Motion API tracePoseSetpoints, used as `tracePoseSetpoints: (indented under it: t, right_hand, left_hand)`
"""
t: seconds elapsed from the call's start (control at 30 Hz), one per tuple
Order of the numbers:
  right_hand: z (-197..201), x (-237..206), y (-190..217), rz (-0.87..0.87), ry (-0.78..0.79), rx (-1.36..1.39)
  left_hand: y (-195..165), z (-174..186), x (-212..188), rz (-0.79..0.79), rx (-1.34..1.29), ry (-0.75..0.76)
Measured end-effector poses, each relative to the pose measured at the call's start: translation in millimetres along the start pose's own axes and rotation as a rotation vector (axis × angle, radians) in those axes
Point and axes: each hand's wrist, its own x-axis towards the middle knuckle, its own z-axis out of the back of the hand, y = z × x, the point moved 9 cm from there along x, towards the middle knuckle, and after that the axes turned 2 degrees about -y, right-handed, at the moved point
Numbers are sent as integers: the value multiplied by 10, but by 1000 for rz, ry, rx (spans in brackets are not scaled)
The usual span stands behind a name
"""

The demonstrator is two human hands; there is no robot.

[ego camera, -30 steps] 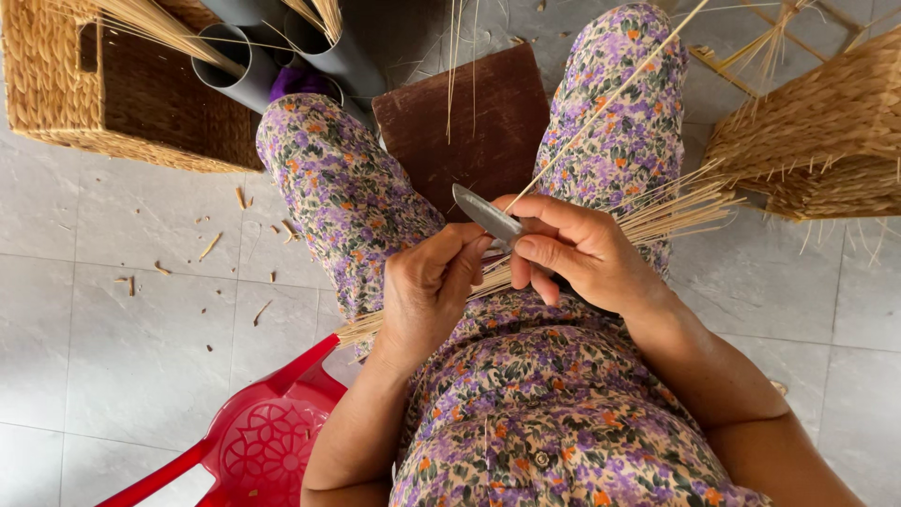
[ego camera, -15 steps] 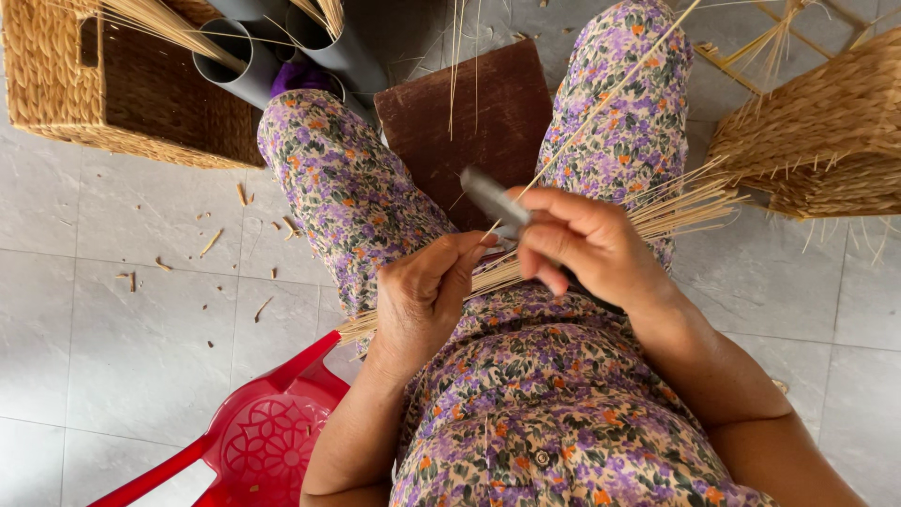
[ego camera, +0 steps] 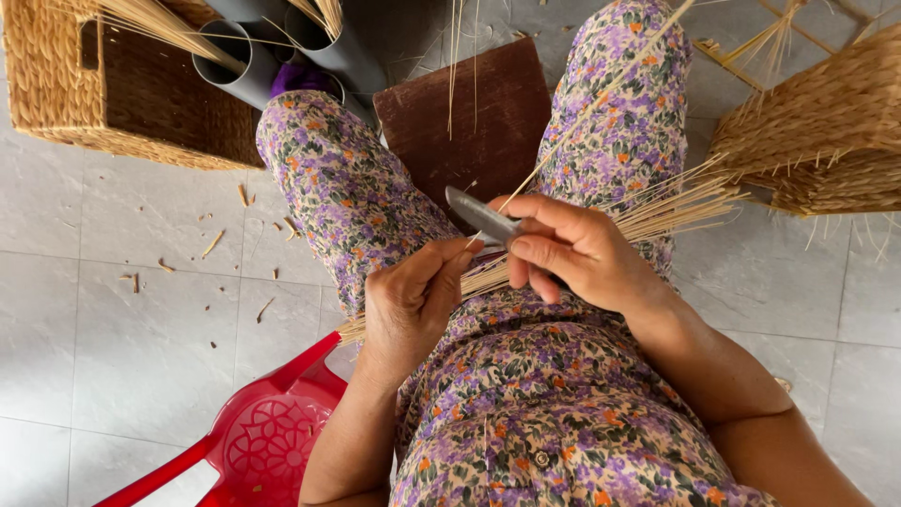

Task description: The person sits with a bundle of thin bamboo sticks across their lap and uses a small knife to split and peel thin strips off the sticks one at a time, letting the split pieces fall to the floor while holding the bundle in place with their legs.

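A grey knife (ego camera: 481, 216) is gripped in the right hand (ego camera: 572, 253) above the lap. A bundle of straw stalks (ego camera: 657, 211), laid across the lap, is pinched by the left hand (ego camera: 408, 305).

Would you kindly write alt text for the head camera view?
A seated person's right hand holds a grey metal blade against a thin pale straw, the left hand beside it. A bundle of pale straws lies across the floral-clothed lap.

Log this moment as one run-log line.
right hand: grips knife | left hand: pinches thin straw | straw bundle: across lap | red chair: under person
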Motion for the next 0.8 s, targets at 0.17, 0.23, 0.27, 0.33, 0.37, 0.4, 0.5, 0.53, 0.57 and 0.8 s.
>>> tracePoseSetpoints:
  t: [0.17, 0.23, 0.27, 0.33, 0.37, 0.4, 0.5, 0.53, 0.57, 0.8]
  right_hand:
    - [228, -23, 42, -11, -86, 19]
    - [254, -22, 52, 20, -86, 21]
    - [267, -20, 55, 35, -86, 22]
    - [353, -10, 68, 66, -122, 68]
    - [403, -12, 80, 83, -140, 90]
    - [463, -40, 91, 87, -168, 110]
    - [605, -115, 100, 89, -227, 156]
    - [625, -123, 88, 82, -229, 163]
    - [641, -128, 75, 76, -231, 171]
    - [848, -198, 38, 89, -323, 180]
  left_hand:
    - [-12, 19, -19, -20, 21, 21]
    - [-60, 26, -25, -95, 25, 19]
    - [-40, 33, -33, -83, 31, 19]
    - [-2, 53, -53, -57, 44, 19]
    - [21, 64, -61, -42, 48, 20]
    - [42, 74, -68, -27, 52, 20]
    - [53, 87, -86, -40, 56, 31]
    - [47, 87, -91, -55, 56, 36]
    - [55, 90, -98, -53, 62, 37]
    - [129, 172, -151, -44, 80, 21]
